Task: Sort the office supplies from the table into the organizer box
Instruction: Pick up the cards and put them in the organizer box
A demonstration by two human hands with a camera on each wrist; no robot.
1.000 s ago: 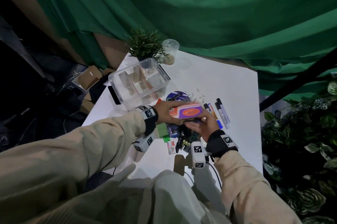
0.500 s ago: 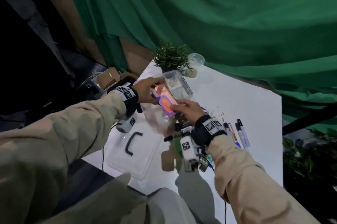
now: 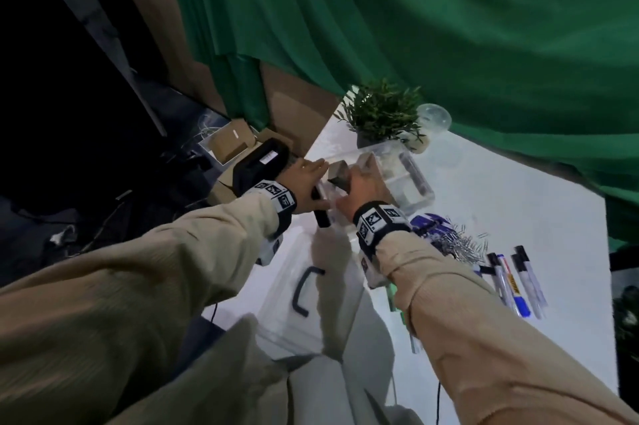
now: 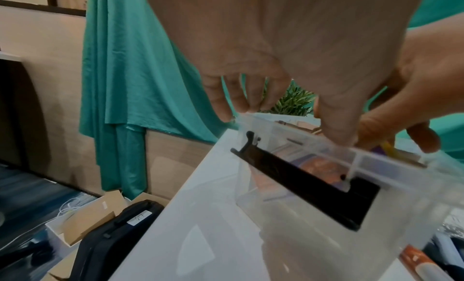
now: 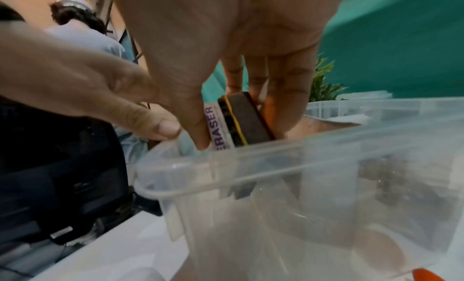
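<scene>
The clear organizer box [image 3: 411,179] stands at the table's far left, near its edge. My right hand [image 3: 359,189] grips a whiteboard eraser [image 5: 251,118] on edge, thumb on its purple printed side and fingers on the other. The dark felt faces the right wrist camera. The eraser's lower end is below the box rim [image 5: 276,160], in a left compartment. My left hand [image 3: 306,179] rests on the box's left rim with fairly straight fingers, and its thumb [image 5: 160,128] lies beside the eraser. A black latch [image 4: 301,186] hangs on the box's side.
The clear lid with a black handle [image 3: 304,289] lies in front of the box. Markers [image 3: 515,279] and a heap of paper clips [image 3: 460,244] lie to the right. A potted plant [image 3: 380,116] and a cup [image 3: 434,116] stand behind. A black bag [image 3: 259,161] sits below the table's left edge.
Both hands carried the eraser from the pile of supplies leftward to the box. It went from flat to standing on edge and now dips into a compartment.
</scene>
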